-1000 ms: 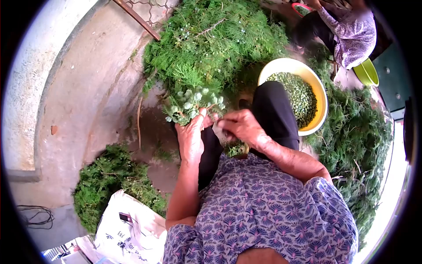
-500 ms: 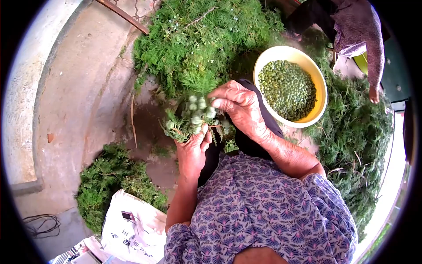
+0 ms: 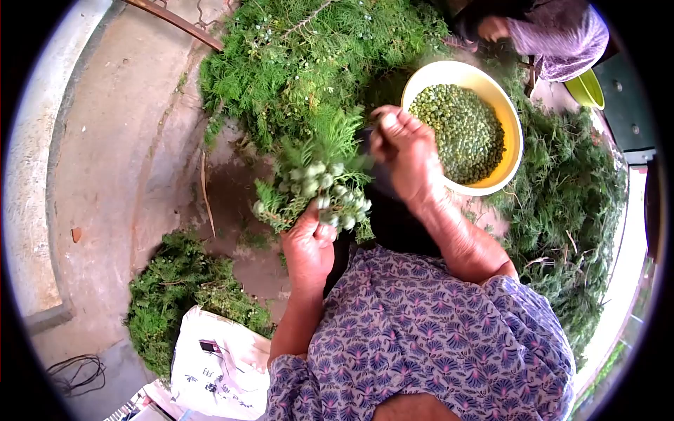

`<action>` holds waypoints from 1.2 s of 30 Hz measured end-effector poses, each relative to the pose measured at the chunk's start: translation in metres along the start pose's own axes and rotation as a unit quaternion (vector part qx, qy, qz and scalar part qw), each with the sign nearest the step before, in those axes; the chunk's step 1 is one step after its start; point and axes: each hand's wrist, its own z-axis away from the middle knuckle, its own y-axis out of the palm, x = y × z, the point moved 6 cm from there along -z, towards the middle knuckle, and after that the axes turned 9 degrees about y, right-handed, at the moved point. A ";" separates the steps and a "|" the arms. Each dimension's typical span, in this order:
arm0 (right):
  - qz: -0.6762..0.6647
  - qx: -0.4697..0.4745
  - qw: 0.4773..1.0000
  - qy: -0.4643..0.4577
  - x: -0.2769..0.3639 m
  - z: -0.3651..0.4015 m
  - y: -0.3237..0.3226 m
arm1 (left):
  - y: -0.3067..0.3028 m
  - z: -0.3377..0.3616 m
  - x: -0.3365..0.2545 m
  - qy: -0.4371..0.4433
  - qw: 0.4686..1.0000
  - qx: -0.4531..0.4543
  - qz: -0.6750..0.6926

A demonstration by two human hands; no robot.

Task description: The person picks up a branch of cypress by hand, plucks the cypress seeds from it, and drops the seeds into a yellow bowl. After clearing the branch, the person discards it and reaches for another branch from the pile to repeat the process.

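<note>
My left hand (image 3: 307,249) is closed round the stem of a green conifer sprig (image 3: 340,133) that bears a cluster of pale green cones (image 3: 309,181). To its right, my right hand (image 3: 408,151) has its fingers curled together, blurred by motion; what they hold, if anything, cannot be made out. That hand is apart from the cones and overlaps the near left rim of a yellow basin (image 3: 515,144) in view. Many small round green cones (image 3: 460,130) lie in the basin.
A large heap of conifer branches (image 3: 274,77) lies ahead, another pile (image 3: 562,203) at the right, and a smaller one (image 3: 165,288) at the left. A white sack (image 3: 203,351) with a phone (image 3: 210,346) on it is nearby. Another person's sleeve (image 3: 554,35) shows at upper right.
My right hand has moved away from the cones, to the right toward the basin. The sprig stays in my left hand. The other person has shifted, uncovering more of a green-yellow container.
</note>
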 end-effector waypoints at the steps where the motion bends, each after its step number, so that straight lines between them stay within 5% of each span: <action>1: -0.021 0.024 0.999 -0.037 0.008 -0.009 -0.005 | -0.004 0.001 0.000 -0.021 0.999 -0.036 0.022; 7: -0.076 0.199 0.967 0.139 -0.024 0.007 0.015 | -0.009 -0.001 0.004 -0.079 0.994 -0.064 0.026; 11: 0.111 0.133 0.971 0.165 -0.035 0.014 0.020 | -0.006 0.000 0.005 -0.090 0.994 -0.068 -0.010; 15: 0.155 0.161 0.964 0.142 -0.039 0.015 0.026 | -0.008 0.003 0.009 -0.104 0.990 -0.087 -0.025; 18: 0.255 0.084 0.954 -0.136 -0.025 0.010 0.018 | -0.002 0.003 0.013 -0.109 0.987 -0.115 -0.041; 21: 0.186 -0.017 0.978 -0.094 -0.023 0.001 0.002 | 0.002 0.004 0.014 -0.108 0.984 -0.133 -0.040; 23: 0.019 0.026 0.999 0.021 -0.006 -0.011 -0.019 | -0.002 0.004 0.012 -0.095 0.988 -0.123 -0.020; 24: -0.034 0.019 0.999 -0.001 0.000 -0.015 -0.016 | -0.002 0.003 0.011 -0.094 0.988 -0.123 -0.020; 27: -0.046 0.054 0.993 0.096 0.003 0.006 0.003 | -0.004 0.007 0.009 -0.086 0.984 -0.147 -0.057; 29: 0.030 0.166 0.980 0.101 -0.014 0.014 0.008 | -0.001 0.005 0.009 -0.085 0.986 -0.129 -0.063; 31: 0.292 0.143 0.942 -0.082 -0.015 0.015 0.020 | -0.005 0.006 0.013 -0.080 0.985 -0.133 -0.071; 36: 0.338 0.130 0.928 -0.087 -0.022 0.015 0.026 | -0.004 0.010 0.013 -0.082 0.982 -0.149 -0.086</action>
